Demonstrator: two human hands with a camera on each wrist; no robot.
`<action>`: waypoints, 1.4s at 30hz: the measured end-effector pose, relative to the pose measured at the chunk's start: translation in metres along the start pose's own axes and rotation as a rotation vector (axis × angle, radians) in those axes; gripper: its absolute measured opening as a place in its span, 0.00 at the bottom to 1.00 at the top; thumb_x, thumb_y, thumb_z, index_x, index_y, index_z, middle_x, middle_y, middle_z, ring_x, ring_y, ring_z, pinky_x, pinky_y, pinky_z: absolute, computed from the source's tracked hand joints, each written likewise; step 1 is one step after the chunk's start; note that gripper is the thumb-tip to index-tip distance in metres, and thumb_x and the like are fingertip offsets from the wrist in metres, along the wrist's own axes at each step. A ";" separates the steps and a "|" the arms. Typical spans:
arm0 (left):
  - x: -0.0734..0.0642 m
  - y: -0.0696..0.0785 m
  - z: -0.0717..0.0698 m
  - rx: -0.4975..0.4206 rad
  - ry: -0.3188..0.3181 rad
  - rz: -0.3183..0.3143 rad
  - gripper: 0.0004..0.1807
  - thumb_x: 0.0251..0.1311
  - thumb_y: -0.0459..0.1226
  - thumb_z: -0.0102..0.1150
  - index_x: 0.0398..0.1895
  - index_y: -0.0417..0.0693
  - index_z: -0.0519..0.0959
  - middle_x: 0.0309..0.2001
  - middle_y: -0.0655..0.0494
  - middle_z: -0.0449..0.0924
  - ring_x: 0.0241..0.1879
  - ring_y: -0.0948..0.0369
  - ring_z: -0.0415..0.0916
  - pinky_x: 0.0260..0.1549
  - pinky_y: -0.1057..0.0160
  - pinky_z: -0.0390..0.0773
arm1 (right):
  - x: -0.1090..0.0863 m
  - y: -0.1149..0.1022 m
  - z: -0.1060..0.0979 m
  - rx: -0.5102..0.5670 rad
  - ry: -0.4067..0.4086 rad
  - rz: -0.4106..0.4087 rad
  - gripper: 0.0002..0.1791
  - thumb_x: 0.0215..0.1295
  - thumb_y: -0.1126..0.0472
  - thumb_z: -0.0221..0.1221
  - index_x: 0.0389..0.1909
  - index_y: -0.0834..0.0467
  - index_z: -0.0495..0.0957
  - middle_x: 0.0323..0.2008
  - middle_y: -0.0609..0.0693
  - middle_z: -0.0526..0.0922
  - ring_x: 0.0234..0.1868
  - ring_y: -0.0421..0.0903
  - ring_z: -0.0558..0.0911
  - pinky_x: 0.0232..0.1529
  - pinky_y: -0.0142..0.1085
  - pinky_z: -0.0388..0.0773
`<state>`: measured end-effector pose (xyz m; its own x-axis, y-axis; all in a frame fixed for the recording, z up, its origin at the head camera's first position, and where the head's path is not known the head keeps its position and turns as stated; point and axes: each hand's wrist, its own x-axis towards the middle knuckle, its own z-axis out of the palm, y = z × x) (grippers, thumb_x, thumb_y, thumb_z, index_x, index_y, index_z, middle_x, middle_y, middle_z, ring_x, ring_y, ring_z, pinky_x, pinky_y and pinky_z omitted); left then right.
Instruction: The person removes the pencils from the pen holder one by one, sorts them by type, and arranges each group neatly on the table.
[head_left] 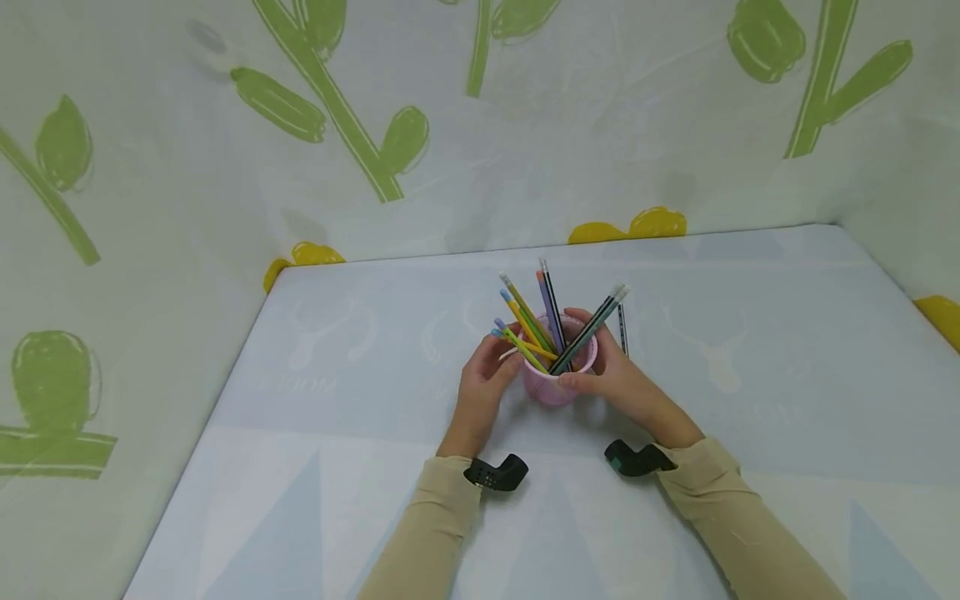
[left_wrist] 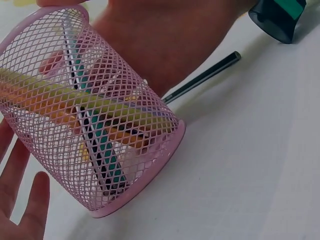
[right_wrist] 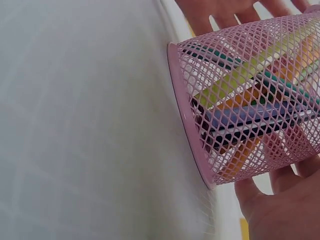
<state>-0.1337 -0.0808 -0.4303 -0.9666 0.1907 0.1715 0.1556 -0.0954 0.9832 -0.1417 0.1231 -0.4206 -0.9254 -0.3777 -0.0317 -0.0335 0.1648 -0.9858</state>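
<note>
A pink cylindrical mesh cup [head_left: 551, 392] of slim multicoloured pencils [head_left: 550, 308] sits between the hands. At its nine o'clock, the left hand [head_left: 482, 387] spreads loose fingers alongside; at three o'clock, the right hand [head_left: 621, 379] curls round it. A thin dark rod-shaped pencil [head_left: 622, 327] lies at two o'clock.
</note>
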 end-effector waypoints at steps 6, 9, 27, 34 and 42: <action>-0.002 0.017 0.003 0.002 -0.002 0.091 0.13 0.62 0.30 0.51 0.49 0.36 0.74 0.55 0.50 0.71 0.57 0.59 0.67 0.56 0.59 0.70 | 0.000 -0.001 -0.002 -0.005 0.001 -0.012 0.44 0.55 0.58 0.61 0.68 0.43 0.46 0.68 0.51 0.55 0.69 0.52 0.52 0.65 0.62 0.44; -0.003 0.019 0.003 -0.002 -0.014 0.077 0.13 0.61 0.29 0.52 0.48 0.32 0.74 0.56 0.49 0.68 0.56 0.61 0.68 0.55 0.61 0.71 | 0.001 0.000 -0.002 -0.007 0.001 -0.003 0.44 0.55 0.57 0.61 0.68 0.42 0.46 0.68 0.51 0.55 0.70 0.52 0.52 0.64 0.62 0.44; 0.005 0.017 -0.016 0.010 0.105 0.069 0.12 0.59 0.37 0.57 0.44 0.40 0.77 0.47 0.55 0.76 0.46 0.58 0.75 0.46 0.63 0.76 | 0.001 -0.002 0.001 -0.025 0.013 0.035 0.43 0.55 0.56 0.62 0.67 0.39 0.47 0.68 0.53 0.55 0.69 0.54 0.53 0.64 0.62 0.46; 0.003 0.033 -0.021 0.006 0.127 0.108 0.12 0.63 0.37 0.53 0.45 0.39 0.77 0.44 0.51 0.80 0.44 0.55 0.78 0.44 0.60 0.77 | 0.002 -0.002 0.000 -0.025 0.015 0.022 0.43 0.54 0.56 0.61 0.67 0.38 0.47 0.68 0.53 0.54 0.69 0.54 0.53 0.64 0.61 0.46; 0.005 0.028 -0.033 -0.112 0.169 0.132 0.14 0.65 0.38 0.49 0.48 0.37 0.72 0.44 0.47 0.81 0.43 0.51 0.79 0.44 0.59 0.78 | 0.002 -0.001 -0.001 -0.019 0.006 0.034 0.45 0.55 0.56 0.61 0.68 0.41 0.44 0.69 0.53 0.55 0.70 0.54 0.53 0.64 0.61 0.45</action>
<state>-0.1408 -0.1145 -0.4035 -0.9612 0.0039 0.2758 0.2683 -0.2184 0.9382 -0.1439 0.1235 -0.4199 -0.9285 -0.3658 -0.0643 -0.0090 0.1950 -0.9808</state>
